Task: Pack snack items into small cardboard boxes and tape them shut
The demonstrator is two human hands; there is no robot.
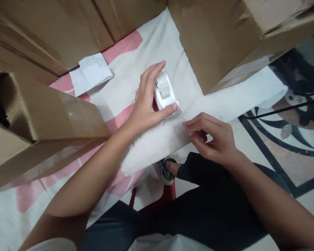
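My left hand is wrapped round a white tape dispenser with a roll of clear tape, resting on a white and pink cloth. Just right of it, my right hand pinches a thin end of clear tape at its fingertips, held low over a folded white cloth piece. The two hands sit close together, a few centimetres apart.
Cardboard boxes stand around: one at the left, several along the back, one at the upper right. A sheet of white labels lies on the cloth. My dark trousers, a shoe and patterned floor show below.
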